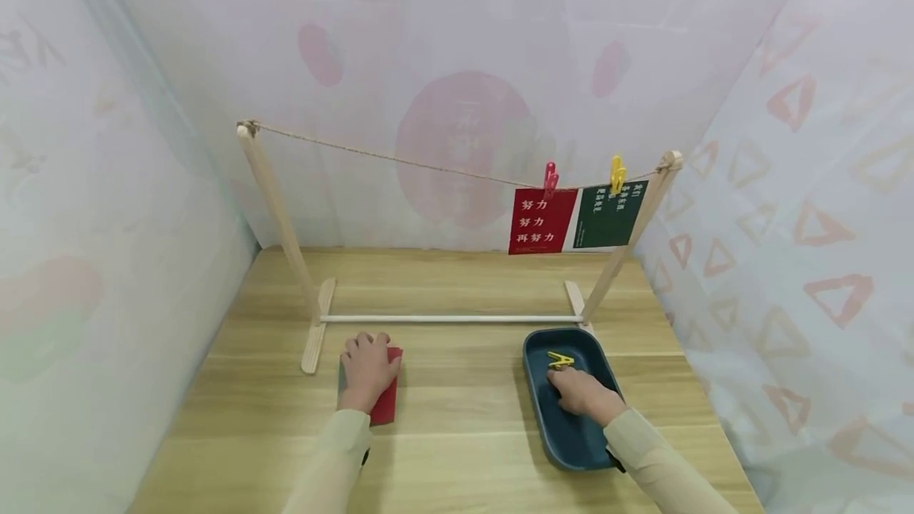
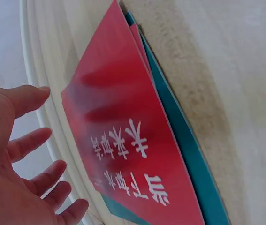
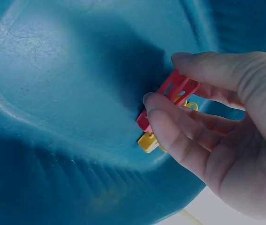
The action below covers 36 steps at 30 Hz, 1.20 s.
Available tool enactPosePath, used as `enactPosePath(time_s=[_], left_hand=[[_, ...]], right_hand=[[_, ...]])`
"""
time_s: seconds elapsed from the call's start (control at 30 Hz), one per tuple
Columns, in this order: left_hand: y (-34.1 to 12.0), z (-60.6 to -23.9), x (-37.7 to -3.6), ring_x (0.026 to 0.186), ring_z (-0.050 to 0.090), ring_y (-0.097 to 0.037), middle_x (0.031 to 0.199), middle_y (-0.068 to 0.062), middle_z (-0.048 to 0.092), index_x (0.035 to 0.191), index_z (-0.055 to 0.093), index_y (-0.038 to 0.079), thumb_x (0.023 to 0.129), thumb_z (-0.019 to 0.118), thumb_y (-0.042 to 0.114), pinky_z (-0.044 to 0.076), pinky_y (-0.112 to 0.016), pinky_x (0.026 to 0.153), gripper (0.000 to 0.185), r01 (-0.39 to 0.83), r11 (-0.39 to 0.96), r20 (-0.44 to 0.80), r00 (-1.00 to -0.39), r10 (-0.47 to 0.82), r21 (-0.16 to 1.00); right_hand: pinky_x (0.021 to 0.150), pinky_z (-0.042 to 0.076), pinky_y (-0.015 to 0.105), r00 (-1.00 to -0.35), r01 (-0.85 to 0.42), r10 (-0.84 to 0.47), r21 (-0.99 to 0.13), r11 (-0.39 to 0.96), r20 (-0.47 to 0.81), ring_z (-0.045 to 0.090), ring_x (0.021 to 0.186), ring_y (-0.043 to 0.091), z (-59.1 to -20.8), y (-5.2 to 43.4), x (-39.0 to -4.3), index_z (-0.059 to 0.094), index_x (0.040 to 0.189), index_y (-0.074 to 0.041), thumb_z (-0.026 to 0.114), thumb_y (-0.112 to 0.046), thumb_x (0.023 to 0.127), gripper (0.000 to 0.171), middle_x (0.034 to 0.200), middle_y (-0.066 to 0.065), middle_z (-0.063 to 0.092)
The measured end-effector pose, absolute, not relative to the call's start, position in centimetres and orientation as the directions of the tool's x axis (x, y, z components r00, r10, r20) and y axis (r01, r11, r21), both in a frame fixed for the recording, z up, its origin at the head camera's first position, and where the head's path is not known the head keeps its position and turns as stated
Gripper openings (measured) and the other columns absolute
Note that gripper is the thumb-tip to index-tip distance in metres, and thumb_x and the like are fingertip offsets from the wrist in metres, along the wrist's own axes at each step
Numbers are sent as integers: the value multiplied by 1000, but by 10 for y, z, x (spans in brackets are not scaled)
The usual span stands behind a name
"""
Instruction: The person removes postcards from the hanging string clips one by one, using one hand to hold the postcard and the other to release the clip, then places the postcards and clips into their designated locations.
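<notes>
Inside a dark blue plastic basin [image 1: 580, 443], my right hand [image 1: 584, 393] pinches a red clothespin [image 3: 144, 121] between thumb and fingers. A yellow clothespin [image 3: 148, 142] lies on the basin floor just beyond it, partly hidden by the red one and the fingers. Over a small stack of cards on the table, my left hand [image 1: 368, 367] has its fingers spread and holds nothing. The top card is a red card [image 2: 123, 122] with white characters. Teal green cards [image 2: 196, 159] stick out from under it at its edges.
Behind both hands stands a wooden rack with a left post [image 1: 278, 212], a right post [image 1: 628, 244] and a low white bar [image 1: 450, 319]. A twine line [image 1: 400, 158] sags between the posts. A red clothespin [image 1: 550, 179] holds a red card [image 1: 539, 222]; a yellow clothespin [image 1: 617, 173] holds a green card [image 1: 607, 220].
</notes>
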<state>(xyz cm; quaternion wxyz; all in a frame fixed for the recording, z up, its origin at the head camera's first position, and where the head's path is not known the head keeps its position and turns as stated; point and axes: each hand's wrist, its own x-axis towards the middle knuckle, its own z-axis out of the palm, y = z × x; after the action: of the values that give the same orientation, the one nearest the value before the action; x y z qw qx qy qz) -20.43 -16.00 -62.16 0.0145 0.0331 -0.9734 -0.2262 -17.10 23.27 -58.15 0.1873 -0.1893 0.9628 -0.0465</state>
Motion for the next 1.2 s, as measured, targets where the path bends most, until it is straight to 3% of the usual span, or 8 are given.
enactPosePath(time_s=[0.37,0.67,0.8,0.9,0.97,1.03,1.13,1.2], left_hand=[[-171,-631,-199,107,42,-49,110,-30,49,110,57,-1,90,64,25,40,-61,83,34,-146,928,-21,-989,-148,343],[-168,-619,-205,103,42,-48,109,-28,51,106,59,0,94,56,28,39,-61,80,30,-132,908,-9,-990,-140,397],[-159,-599,-213,108,44,-49,116,-28,53,115,60,1,96,52,29,39,-63,85,35,-125,889,14,-989,-147,441],[-154,-581,-217,111,47,-48,121,-27,56,120,61,2,98,48,28,40,-61,88,37,-101,866,53,-988,-145,490],[-151,-569,-220,104,54,-44,115,-23,62,118,63,2,99,48,25,45,-55,85,34,-69,848,95,-986,-139,526],[-149,-557,-223,88,62,-35,102,-19,68,114,66,1,99,49,21,50,-45,72,30,-33,824,133,-982,-131,566],[-146,-541,-226,62,60,-21,87,-14,71,112,66,0,100,49,18,47,-32,50,28,7,789,168,-978,-122,615],[-144,-531,-228,57,58,-18,86,-14,71,112,65,-1,100,48,18,44,-29,47,28,20,763,179,-976,-126,646]], right_hand=[[69,50,40,-864,-323,-368,-182,928,-344,53,70,18,-582,234,-171,63,102,-8,74,-9,84,21,81,3,60],[65,46,40,-857,-367,-412,-195,909,-308,52,70,18,-566,240,-180,61,91,-10,74,-16,87,15,77,2,55],[69,50,42,-854,-380,-425,-197,904,-301,59,78,22,-539,241,-189,64,100,-6,72,-17,88,19,86,7,63],[63,49,36,-861,-416,-455,-198,887,-227,58,71,18,-517,245,-196,63,92,-7,70,-15,89,11,80,5,64],[57,43,30,-869,-446,-479,-221,867,-127,51,62,12,-505,250,-202,59,84,-10,67,-11,90,10,71,1,59],[55,40,27,-868,-477,-495,-237,846,-20,46,58,10,-491,254,-208,57,79,-11,64,-6,90,14,66,-2,54],[54,39,26,-862,-506,-493,-250,826,115,43,56,9,-465,258,-216,56,77,-9,61,-2,91,16,63,-2,50],[54,38,26,-854,-519,-487,-229,824,182,41,54,10,-447,260,-220,57,78,-8,60,-2,92,16,61,-2,48]])
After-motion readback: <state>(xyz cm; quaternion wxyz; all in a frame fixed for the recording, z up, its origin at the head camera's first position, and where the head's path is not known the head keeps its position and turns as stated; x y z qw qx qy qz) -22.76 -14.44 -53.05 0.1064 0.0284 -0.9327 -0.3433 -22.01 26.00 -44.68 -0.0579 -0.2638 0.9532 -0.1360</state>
